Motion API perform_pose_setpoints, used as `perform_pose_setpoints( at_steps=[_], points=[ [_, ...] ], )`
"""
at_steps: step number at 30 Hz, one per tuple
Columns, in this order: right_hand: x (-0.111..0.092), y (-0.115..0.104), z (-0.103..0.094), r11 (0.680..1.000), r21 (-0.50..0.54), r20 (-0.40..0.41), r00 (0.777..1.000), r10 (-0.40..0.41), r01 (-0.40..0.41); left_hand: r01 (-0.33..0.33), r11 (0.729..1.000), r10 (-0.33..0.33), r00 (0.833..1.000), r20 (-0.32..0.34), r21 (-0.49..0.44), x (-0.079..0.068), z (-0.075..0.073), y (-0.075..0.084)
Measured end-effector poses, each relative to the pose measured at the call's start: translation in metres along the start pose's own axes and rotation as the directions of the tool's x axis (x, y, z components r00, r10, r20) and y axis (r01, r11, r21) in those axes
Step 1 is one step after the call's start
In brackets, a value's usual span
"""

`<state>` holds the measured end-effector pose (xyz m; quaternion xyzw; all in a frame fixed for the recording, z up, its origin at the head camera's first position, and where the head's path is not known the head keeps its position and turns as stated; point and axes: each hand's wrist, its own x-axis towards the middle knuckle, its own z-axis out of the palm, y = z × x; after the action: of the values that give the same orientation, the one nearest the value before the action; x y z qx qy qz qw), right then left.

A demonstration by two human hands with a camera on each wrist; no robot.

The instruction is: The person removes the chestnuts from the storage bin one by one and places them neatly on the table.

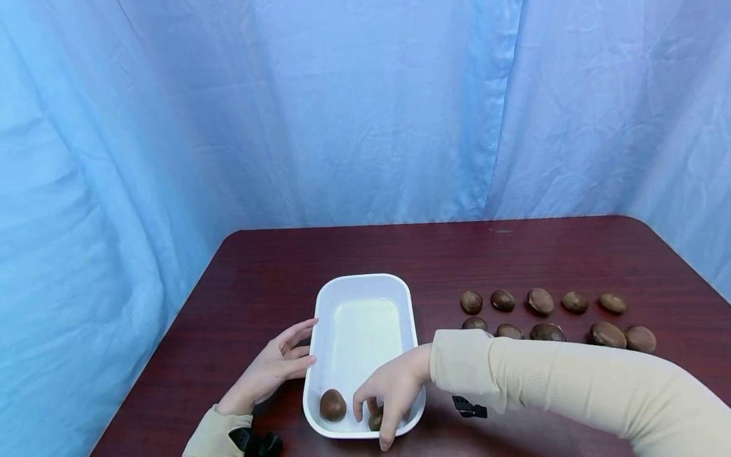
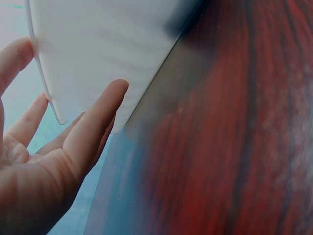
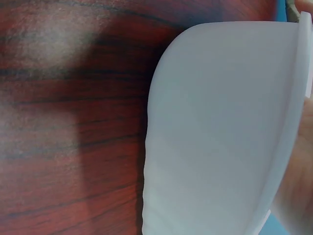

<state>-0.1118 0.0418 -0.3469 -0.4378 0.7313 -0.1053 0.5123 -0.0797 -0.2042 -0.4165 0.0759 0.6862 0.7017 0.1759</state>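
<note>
A white rectangular tray (image 1: 409,317) stands on the dark red table. My left hand (image 1: 276,368) is at its left side, fingertips at the rim and thumb by the outer wall; in the left wrist view its fingers (image 2: 100,115) are fairly straight. Over the tray's near right corner, my right hand (image 1: 394,384) reaches down inside with bent fingers around a brown chestnut-like nut (image 1: 375,420), partly hidden by them. Another rounded brown nut (image 1: 333,405) lies in the near left corner. The right wrist view shows mostly the tray's outer wall (image 3: 220,112), the hand partly behind its rim.
Two rows of similar brown nuts (image 1: 540,301) lie on the table to the right of the tray. My right sleeve (image 1: 548,374) crosses in front of the nearer row and overlaps it. Blue curtains (image 1: 365,114) hang behind the table (image 1: 274,273) and along its sides.
</note>
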Motion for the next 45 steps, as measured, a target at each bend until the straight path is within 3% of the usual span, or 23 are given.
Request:
perform_pose_setpoints(
  at_steps=[6,15,21,27,31,37,45],
  points=[
    [0.003,0.000,0.002,0.997,0.071,0.026,0.999,-0.021,0.019,0.003,1.000,-0.003,1.000,-0.007,0.002,0.000,0.000,0.000],
    [0.001,0.002,-0.001,0.980,0.099,0.013,0.985,-0.172,0.170,0.003,1.000,-0.003,1.000,-0.005,-0.001,0.000,0.000,0.001],
    [-0.005,0.001,-0.004,0.960,0.015,-0.056,0.959,-0.278,0.279,0.010,1.000,-0.010,1.000,-0.012,0.005,0.000,0.000,0.000],
    [-0.020,0.008,-0.005,0.929,0.084,-0.143,0.927,-0.346,0.360,0.010,1.000,-0.010,1.000,-0.010,0.007,0.000,0.001,0.001],
    [-0.037,0.017,-0.007,0.892,0.162,-0.223,0.896,-0.384,0.422,0.007,1.000,-0.007,1.000,-0.006,0.003,0.000,0.000,0.001],
    [-0.066,0.032,-0.008,0.847,0.251,-0.368,0.855,-0.365,0.469,0.012,1.000,-0.012,1.000,-0.008,0.007,0.001,-0.001,0.001],
    [-0.098,0.053,-0.007,0.836,0.286,-0.481,0.825,-0.298,0.468,0.007,1.000,-0.007,1.000,-0.006,-0.003,0.001,-0.001,0.000]
  ],
)
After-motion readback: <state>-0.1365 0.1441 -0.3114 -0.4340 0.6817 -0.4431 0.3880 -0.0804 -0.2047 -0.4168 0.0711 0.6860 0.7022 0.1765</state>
